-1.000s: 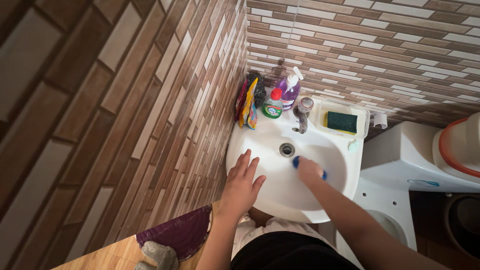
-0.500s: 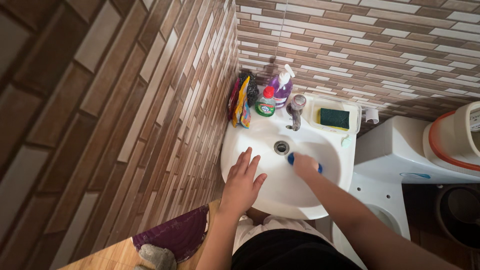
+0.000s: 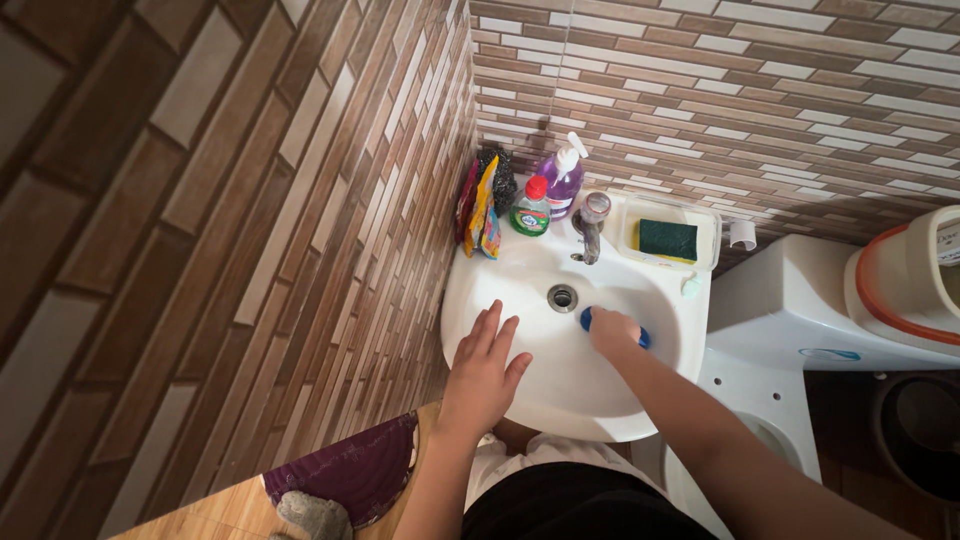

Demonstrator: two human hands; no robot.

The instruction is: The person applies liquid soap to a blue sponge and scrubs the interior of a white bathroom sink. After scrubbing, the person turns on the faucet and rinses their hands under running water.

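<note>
From my feed I'd guess we're mid-scrub: right hand [image 3: 612,328] is closed round a blue scrubber [image 3: 587,320] inside the white sink [image 3: 560,385] beside the drain [image 3: 562,296], left hand [image 3: 483,368] flat open on the rim, far side probably left.

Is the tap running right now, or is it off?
Off, as far as can be seen: no stream falls from the tap into the white sink, and no water pools around the drain.
</note>
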